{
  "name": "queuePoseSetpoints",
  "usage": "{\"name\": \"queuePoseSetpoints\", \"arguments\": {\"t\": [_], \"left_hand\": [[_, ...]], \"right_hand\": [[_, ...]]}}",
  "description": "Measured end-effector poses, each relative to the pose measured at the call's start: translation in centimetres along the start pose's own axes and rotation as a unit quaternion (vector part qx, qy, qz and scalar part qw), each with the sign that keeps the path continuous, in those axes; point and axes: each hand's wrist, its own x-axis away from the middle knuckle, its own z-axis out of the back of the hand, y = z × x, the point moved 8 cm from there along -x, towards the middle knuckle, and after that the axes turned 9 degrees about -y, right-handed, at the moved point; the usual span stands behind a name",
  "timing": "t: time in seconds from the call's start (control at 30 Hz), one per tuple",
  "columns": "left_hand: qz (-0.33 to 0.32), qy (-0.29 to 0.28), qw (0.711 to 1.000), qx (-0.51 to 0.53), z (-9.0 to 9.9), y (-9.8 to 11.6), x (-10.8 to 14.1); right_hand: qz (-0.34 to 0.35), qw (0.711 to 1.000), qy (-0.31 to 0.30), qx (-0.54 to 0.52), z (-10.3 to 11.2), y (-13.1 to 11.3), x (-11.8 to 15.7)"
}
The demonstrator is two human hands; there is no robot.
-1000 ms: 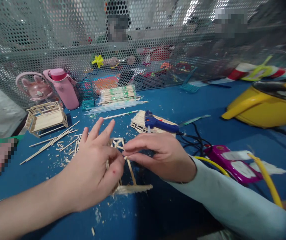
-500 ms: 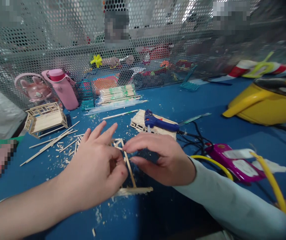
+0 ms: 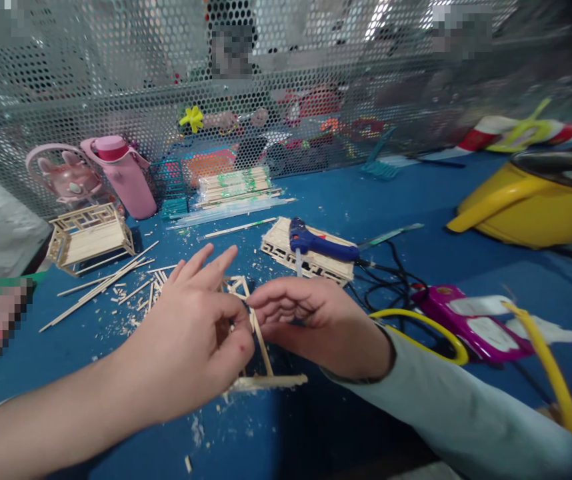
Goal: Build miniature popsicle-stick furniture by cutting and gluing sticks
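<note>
A small frame of thin wooden sticks (image 3: 264, 348) stands on the blue table between my hands, partly hidden by them. My left hand (image 3: 191, 327) is at its left side, with thumb and forefinger pinched and the other fingers raised. What lies in that pinch is hidden. From the right, my right hand (image 3: 321, 323) has curled fingers and thumb closed about the frame's slanting stick. Beyond it a blue hot glue gun (image 3: 323, 245) with a clear glue stick rests on a flat wooden-stick panel (image 3: 277, 235).
Loose sticks (image 3: 101, 290) and cut bits lie left, near a small stick-built bench (image 3: 91, 240). Behind are a pink bottle (image 3: 129, 177), bundled sticks (image 3: 236, 185) and a perforated metal screen (image 3: 316, 133). A magenta power strip (image 3: 476, 327), cables and a yellow container (image 3: 531, 207) occupy the right.
My right hand has dropped slightly, and its fingers and thumb have closed in at the slanting stick. The left hand keeps its pinch almost unmoved.
</note>
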Motion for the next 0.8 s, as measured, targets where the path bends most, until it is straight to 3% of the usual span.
{"name": "queuePoseSetpoints", "arguments": {"t": [0.13,0.27,0.47,0.63,0.8], "left_hand": [[-0.026,-0.002,1.0,-0.006,0.1,0.3,-0.1],[-0.048,-0.006,0.999,-0.003,0.0,0.5,0.0],[-0.012,-0.003,1.0,0.004,-0.1,0.0,0.3],[-0.01,0.012,1.0,0.013,0.0,-0.2,0.5],[0.0,0.066,0.995,0.07,0.9,-0.6,0.9]], "right_hand": [[0.059,0.993,0.006,0.1,0.1,-1.1,0.0],[0.155,0.967,0.026,0.198,0.0,-2.7,0.3],[0.211,0.942,0.052,0.254,-0.4,-3.4,1.0],[0.166,0.964,0.042,0.203,-0.6,-3.1,0.6],[0.028,0.999,0.022,-0.03,-0.7,-0.4,0.3]]}}
